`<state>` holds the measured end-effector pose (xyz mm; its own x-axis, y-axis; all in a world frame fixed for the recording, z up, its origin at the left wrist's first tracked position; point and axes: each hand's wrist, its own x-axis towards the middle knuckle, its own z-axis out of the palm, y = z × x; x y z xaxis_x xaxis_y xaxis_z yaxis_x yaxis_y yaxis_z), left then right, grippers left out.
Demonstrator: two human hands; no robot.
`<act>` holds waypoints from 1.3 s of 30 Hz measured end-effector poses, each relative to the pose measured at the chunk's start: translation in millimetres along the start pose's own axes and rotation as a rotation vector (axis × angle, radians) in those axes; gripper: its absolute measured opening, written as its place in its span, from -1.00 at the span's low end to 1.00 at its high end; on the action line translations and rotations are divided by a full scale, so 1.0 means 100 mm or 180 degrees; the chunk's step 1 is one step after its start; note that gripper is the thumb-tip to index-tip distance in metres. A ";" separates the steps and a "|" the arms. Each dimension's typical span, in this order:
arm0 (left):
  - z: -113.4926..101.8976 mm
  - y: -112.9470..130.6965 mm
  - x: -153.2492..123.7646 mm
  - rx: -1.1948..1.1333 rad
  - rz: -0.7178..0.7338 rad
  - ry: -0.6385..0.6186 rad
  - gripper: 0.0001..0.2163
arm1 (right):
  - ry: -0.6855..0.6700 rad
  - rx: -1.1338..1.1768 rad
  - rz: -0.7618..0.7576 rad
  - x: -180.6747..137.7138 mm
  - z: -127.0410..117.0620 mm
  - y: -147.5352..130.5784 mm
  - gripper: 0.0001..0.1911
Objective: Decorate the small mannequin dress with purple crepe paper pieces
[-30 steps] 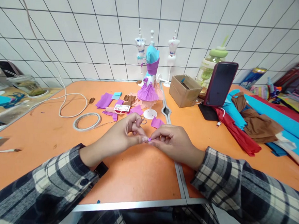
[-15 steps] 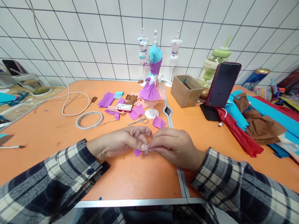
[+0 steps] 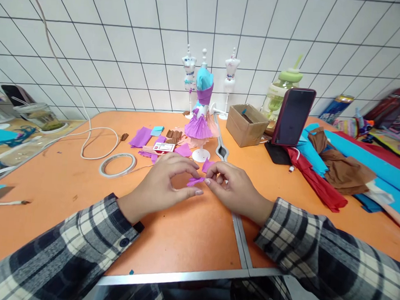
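My right hand (image 3: 233, 186) pinches one end of a small gathered piece of purple crepe paper (image 3: 195, 181) between thumb and fingers. Around the paper's other end, my left hand (image 3: 163, 180) has its thumb and fingers apart, not gripping it. Just beyond my hands stands a small dress form (image 3: 204, 88) wearing a turquoise top, a purple band and a ruffled purple skirt (image 3: 199, 126). A flat purple scrap (image 3: 207, 165) lies behind my fingers. The scissors are hidden behind my left hand.
A ring of tape (image 3: 117, 165) and paper scraps (image 3: 141, 137) lie to the left, near a white cable (image 3: 100, 128). At right are a cardboard box (image 3: 247, 127), a propped phone (image 3: 294, 117), a bottle (image 3: 282, 94) and crumpled red paper (image 3: 316, 181). Two bare dress forms stand behind.
My left thumb and fingers have opened away from the purple paper, which my right hand keeps pinched. Both hands sit slightly higher in view. A hand edge appears at far left.
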<state>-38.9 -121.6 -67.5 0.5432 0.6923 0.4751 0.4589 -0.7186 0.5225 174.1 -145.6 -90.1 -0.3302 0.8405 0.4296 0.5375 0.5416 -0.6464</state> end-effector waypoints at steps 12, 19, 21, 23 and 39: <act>0.09 -0.01 -0.04 0.0175 -0.0157 -0.0296 -0.92 | -0.0550 0.0259 0.0267 0.01 0.01 0.08 -0.89; 0.11 0.03 -0.01 -0.0436 -0.0859 -0.0458 -0.90 | -0.0558 0.0397 0.0241 0.00 0.01 0.09 -0.81; 0.11 0.04 -0.01 -0.0823 -0.1187 -0.0450 -0.87 | -0.0443 0.0452 0.0126 -0.01 0.00 0.07 -0.77; 0.10 0.02 0.00 -0.1347 -0.1508 -0.0499 -0.82 | -0.0280 0.0566 0.0082 -0.01 -0.01 0.06 -0.72; 0.15 -0.04 -0.01 -0.2246 -0.1869 -0.0036 -0.72 | -0.0712 0.2075 0.1500 0.04 0.06 0.07 -0.65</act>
<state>-30.7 -120.6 -80.7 0.3669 0.9302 -0.0085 0.1297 -0.0422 0.9907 172.0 -138.6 -97.0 -0.3663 0.9280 -0.0681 0.1239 -0.0239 -0.9920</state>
